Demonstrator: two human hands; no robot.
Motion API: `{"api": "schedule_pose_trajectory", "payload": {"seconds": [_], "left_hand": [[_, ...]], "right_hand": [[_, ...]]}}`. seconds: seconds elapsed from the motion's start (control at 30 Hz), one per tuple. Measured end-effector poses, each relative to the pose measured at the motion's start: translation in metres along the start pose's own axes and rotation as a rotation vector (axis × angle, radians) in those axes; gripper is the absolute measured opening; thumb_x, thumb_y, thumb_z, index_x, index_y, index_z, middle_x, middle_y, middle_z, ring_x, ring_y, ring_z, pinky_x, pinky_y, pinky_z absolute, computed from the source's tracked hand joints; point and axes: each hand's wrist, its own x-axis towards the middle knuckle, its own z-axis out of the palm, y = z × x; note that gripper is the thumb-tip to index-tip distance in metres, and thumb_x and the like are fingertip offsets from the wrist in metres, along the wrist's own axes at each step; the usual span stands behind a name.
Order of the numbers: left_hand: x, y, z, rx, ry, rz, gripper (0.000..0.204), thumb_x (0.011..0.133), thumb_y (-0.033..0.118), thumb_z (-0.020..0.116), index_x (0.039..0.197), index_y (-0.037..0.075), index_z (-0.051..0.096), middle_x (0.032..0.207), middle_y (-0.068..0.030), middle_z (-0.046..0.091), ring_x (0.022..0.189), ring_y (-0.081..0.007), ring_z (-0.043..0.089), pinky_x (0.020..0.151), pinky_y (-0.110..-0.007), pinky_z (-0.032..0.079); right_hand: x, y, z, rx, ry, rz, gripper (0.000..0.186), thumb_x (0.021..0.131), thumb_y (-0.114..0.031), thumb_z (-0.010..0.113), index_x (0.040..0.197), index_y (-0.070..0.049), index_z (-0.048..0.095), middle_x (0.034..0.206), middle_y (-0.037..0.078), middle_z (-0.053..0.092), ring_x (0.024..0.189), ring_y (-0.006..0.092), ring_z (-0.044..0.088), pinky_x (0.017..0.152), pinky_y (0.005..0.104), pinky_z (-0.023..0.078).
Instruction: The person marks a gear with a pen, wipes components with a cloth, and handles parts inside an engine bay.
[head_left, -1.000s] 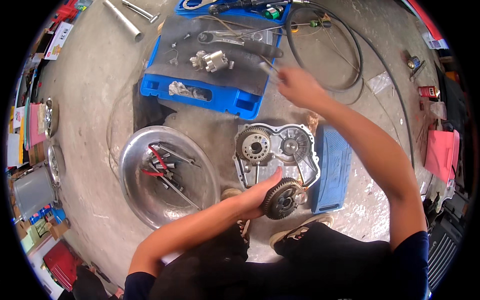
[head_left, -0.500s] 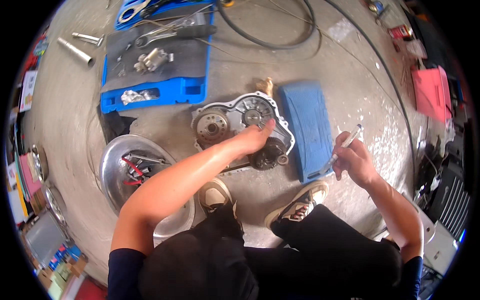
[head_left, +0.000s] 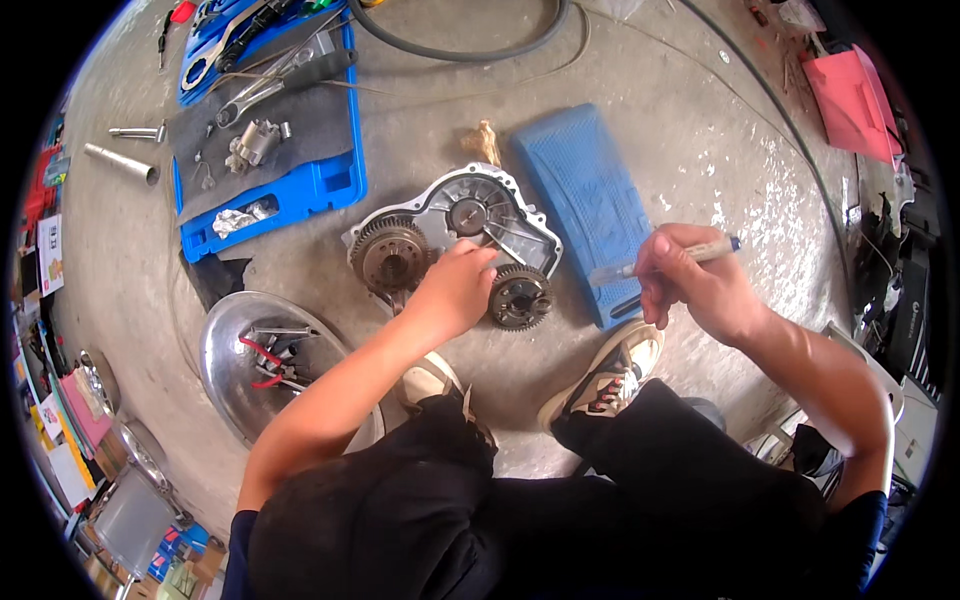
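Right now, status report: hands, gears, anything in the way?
Right hand: holding pen-like tool. Left hand: between left gear and right gear, contact unclear. Obstruction: left hand hides part of housing.

Metal casing [head_left: 435, 208] partly behind the left hand [head_left: 452, 292], dark hose [head_left: 470, 55] cut off by the top edge

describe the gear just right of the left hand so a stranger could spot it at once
On the floor, left of the long blue case, lies a silver metal housing. By its lower right edge, just right of the left hand, is the dark toothed gear. It looks smaller than the other gear, at the housing's left end.
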Motion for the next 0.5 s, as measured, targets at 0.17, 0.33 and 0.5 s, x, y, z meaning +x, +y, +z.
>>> {"api": "schedule_pose_trajectory", "payload": {"seconds": [0.17,0.33,0.5], "left_hand": [[-0.024,0.062,-0.026,-0.487,-0.024,0.120,0.028,0.094,0.018,0.058,0.117,0.003,0.058,0.104,-0.0160,0.062,0.096,-0.0319,0.062,0.076,-0.035,0.051],[-0.006,0.101,-0.057,-0.188,-0.137,0.380,0.025,0.096,0.027,0.057,0.104,0.003,0.060,0.071,-0.0059,0.061,0.070,-0.0235,0.063,0.067,-0.033,0.050],[-0.022,0.135,-0.080,-0.528,-0.388,0.197,0.039,0.101,0.033,0.048,0.080,0.000,0.051,0.063,-0.0144,0.056,0.057,-0.0278,0.059,0.055,-0.038,0.047]], "right_hand": [[0.010,-0.016,0.035,-0.010,-0.040,0.070,0.030,0.101,-0.027,0.049,0.096,0.000,0.060,0.064,0.002,0.057,0.053,0.0108,0.059,0.046,0.0237,0.045],[0.011,-0.044,0.054,0.029,0.013,-0.004,0.024,0.100,-0.019,0.046,0.105,0.000,0.059,0.059,0.001,0.051,0.047,0.0092,0.051,0.044,0.0240,0.042],[-0.014,-0.062,0.053,0.086,-0.013,-0.083,0.030,0.092,-0.012,0.039,0.109,0.002,0.059,0.051,0.001,0.045,0.042,0.0090,0.045,0.040,0.0231,0.036]]}}
